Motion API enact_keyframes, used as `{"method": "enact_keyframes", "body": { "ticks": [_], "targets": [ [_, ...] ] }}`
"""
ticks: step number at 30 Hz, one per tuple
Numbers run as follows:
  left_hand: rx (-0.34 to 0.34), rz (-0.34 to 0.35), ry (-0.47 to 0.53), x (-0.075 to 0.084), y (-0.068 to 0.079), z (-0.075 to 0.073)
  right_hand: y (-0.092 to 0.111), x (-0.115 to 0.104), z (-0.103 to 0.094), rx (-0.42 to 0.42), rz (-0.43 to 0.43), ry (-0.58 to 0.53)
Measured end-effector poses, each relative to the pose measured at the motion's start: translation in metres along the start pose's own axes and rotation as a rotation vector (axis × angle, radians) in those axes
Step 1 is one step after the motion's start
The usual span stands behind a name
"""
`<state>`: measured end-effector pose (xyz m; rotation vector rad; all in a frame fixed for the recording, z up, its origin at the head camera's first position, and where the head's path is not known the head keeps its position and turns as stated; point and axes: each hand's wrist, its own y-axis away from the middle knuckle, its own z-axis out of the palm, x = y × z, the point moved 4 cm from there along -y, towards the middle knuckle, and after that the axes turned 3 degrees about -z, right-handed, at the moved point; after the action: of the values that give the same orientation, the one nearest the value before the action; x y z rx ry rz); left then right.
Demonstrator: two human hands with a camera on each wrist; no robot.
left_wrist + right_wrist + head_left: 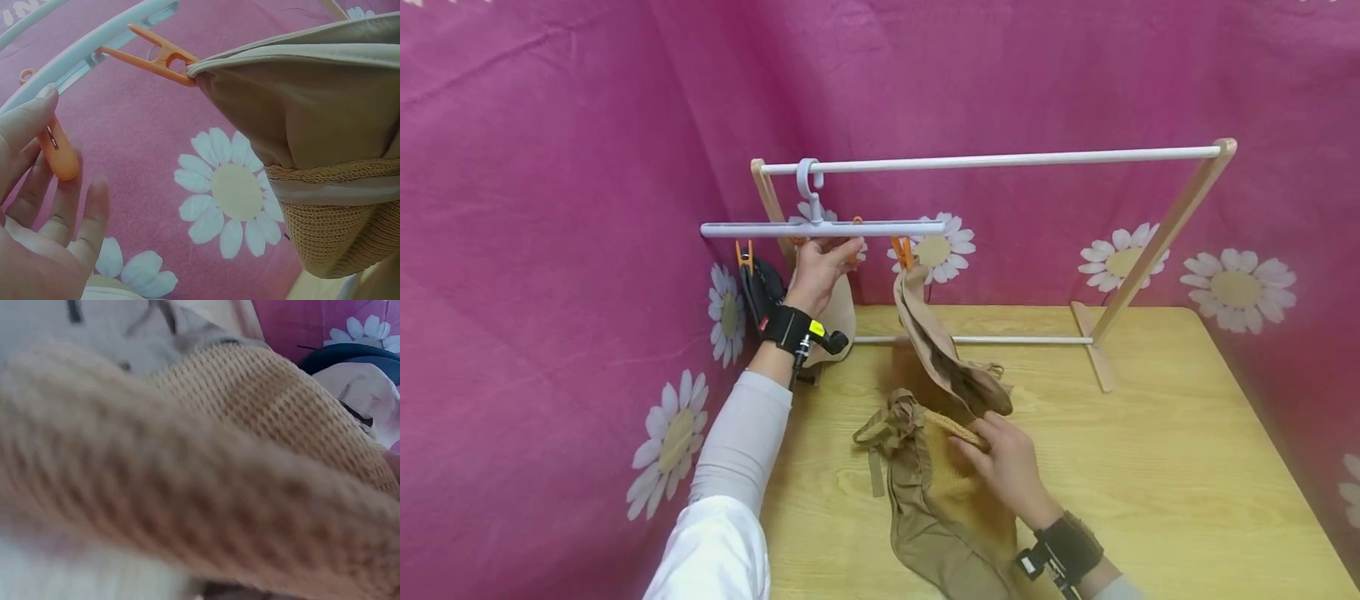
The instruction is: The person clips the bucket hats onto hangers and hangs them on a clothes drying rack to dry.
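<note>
My left hand (820,268) is raised under the pale hanger (880,228). It pinches an orange clothespin (57,150), the thumb against the bar and the other fingers spread behind. Another orange clothespin (903,251) grips the edge of a tan cloth piece (936,333) that droops toward the table. Lower down, my right hand (1011,462) holds the rolled rim of a brown cloth piece (925,517) with yellowish knitted mesh and a tied ribbon. That knit (262,406) fills much of the right wrist view and hides the hand.
The hanger hooks on the left end of a rack (1000,160) with wooden legs. A black item (763,283) hangs from a clothespin at its left end; a beige item (838,317) hangs behind my left wrist. Pink flowered cloth (1000,75) surrounds the wooden table (1172,483).
</note>
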<state>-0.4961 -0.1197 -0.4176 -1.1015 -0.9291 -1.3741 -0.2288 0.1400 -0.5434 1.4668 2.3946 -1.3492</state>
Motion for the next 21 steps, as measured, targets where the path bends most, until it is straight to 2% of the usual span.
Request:
{"method": "enact_keyframes", "body": {
  "ticks": [2,4,10,17,21],
  "targets": [
    [0.005,0.014,0.007,0.002,0.0,-0.001,-0.005,-0.002,-0.002,-0.036,-0.047,0.02],
    [0.012,0.024,0.018,0.004,0.0,-0.001,-0.009,-0.003,-0.004,-0.08,-0.06,0.025],
    [0.004,0.035,0.027,0.006,-0.002,-0.002,-0.017,-0.004,-0.008,-0.194,-0.027,0.046],
    [0.004,0.007,0.012,0.003,-0.001,-0.003,-0.034,-0.013,-0.009,-0.229,-0.044,0.032],
    [0.012,0.007,0.014,0.001,0.002,-0.006,-0.041,-0.021,-0.004,-0.299,-0.059,0.018]
  ]
}}
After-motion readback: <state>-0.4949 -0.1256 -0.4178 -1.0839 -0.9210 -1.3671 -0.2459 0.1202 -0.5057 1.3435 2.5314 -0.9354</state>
